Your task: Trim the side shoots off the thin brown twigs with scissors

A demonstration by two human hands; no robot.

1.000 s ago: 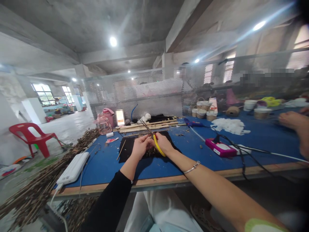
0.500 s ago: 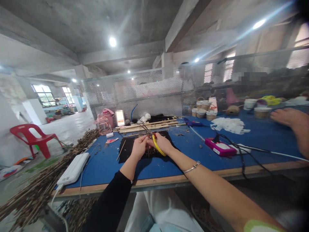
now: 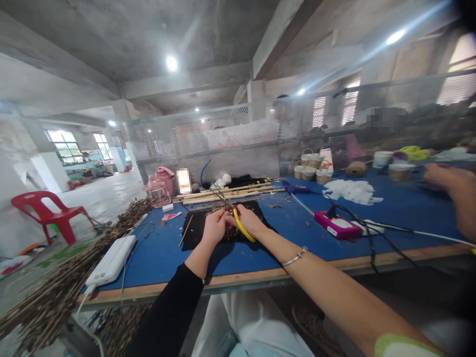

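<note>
My right hand (image 3: 250, 221) is closed on a pair of scissors (image 3: 241, 226) with yellow handles. The thin metal blades point up and to the left, away from me. My left hand (image 3: 215, 226) is pinched shut right beside the right one, and the fingertips of both meet. What the left fingers grip is too small and hidden to name. Under both hands lies a black cloth (image 3: 192, 237) strewn with bits of dry twig. One thin stick (image 3: 185, 231) rests on its left part.
Pale sticks (image 3: 230, 193) lie across the blue table (image 3: 290, 238) behind my hands. At left are a white power strip (image 3: 111, 264) and a pile of dry twigs (image 3: 55, 287). To the right sit a magenta box (image 3: 336, 225) with cables and another person's hand (image 3: 442, 178).
My two hands keep almost the same place, with the scissors swung very slightly. At the right edge, the other person's hand has moved a little and is blurred.
</note>
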